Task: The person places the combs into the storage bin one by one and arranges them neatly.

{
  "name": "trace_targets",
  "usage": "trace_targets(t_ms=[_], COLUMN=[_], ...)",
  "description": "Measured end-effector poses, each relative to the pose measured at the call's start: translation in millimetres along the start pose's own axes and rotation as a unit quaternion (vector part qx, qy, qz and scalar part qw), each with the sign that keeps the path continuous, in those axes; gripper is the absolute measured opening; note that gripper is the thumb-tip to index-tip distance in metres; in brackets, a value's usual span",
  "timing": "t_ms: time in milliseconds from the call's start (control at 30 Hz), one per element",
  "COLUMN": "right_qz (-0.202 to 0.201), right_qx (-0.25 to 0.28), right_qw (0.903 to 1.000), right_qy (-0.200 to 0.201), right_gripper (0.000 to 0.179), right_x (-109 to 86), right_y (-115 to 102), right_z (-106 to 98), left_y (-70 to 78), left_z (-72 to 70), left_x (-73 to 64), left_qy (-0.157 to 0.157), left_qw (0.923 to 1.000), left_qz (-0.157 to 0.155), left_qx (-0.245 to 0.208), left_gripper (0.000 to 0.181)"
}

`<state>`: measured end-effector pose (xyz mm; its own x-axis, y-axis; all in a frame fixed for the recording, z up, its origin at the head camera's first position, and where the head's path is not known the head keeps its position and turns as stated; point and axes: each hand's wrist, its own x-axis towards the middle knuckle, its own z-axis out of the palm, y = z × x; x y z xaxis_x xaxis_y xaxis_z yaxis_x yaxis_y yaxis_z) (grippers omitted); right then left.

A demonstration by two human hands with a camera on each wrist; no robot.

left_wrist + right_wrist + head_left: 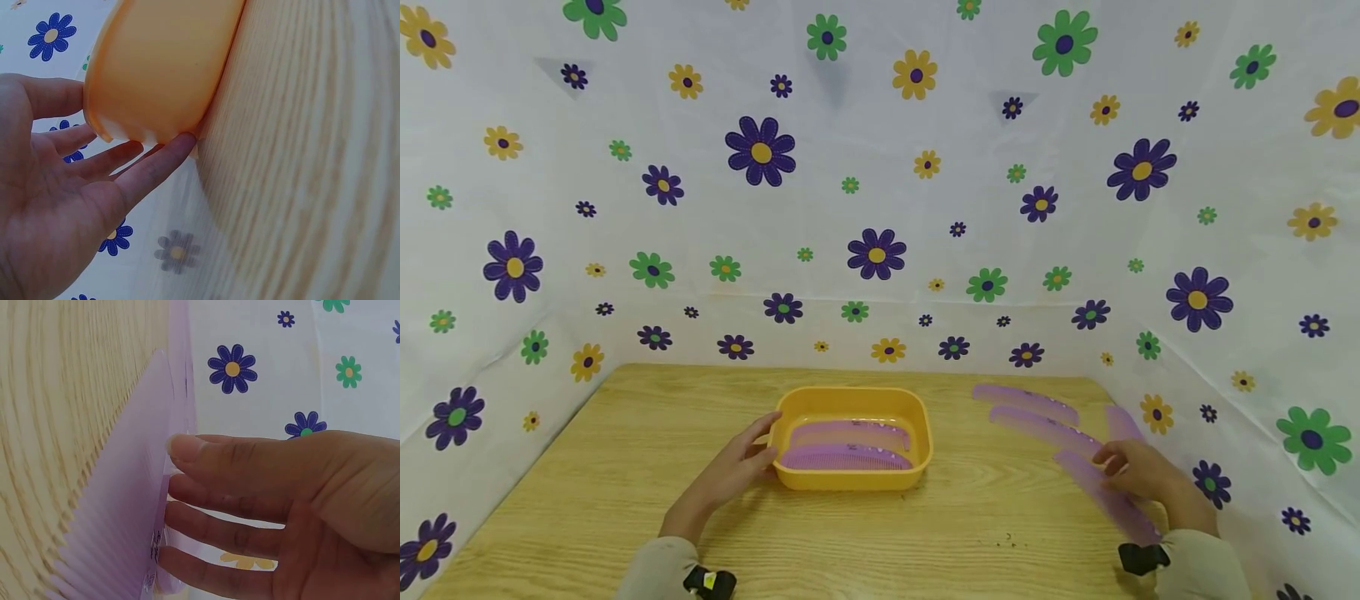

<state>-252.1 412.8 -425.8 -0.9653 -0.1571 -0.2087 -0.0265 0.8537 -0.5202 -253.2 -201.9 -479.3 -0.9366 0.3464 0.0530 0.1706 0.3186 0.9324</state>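
Note:
A yellow plastic tub (852, 480) stands on the table with two purple combs (850, 458) lying flat in it. My left hand (737, 471) is at the tub's left end; in the left wrist view, its nearly straight fingers (156, 169) touch the tub's outer wall. To the right, my right hand (1138, 475) is over a purple comb (1093, 492) near the table's right side. In the right wrist view, the thumb (187, 449) and loosely bent fingertips are right at the back edge of that comb (125, 487), not wrapped round it.
Two more purple combs (1026, 402) lie behind the right hand, and another comb (1123, 423) is by the right wall. Flower-print white sheeting (880, 192) closes off the back and both sides of the wooden table (925, 542). Small dark specks (1011, 542) dot the tabletop.

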Motion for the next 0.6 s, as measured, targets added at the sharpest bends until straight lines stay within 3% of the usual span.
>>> trace_targets(t_ms=[300,600], right_qz=[0.043,0.027], right_qx=[0.009,0.007], right_qw=[0.999,0.9993], right_qy=[-0.01,-0.026], right_gripper=[0.032,0.034], right_x=[0.2,3.5], right_y=[5.9,1.9], right_z=[3.0,8.3], left_y=[2.0,2.0], left_z=[0.4,0.3], left_x=[-0.8,-0.3], left_qy=[0.0,-0.002], left_qw=[1.0,1.0], left_qz=[-0.003,-0.002], left_qx=[0.0,-0.003], left_gripper=[0.06,0.061])
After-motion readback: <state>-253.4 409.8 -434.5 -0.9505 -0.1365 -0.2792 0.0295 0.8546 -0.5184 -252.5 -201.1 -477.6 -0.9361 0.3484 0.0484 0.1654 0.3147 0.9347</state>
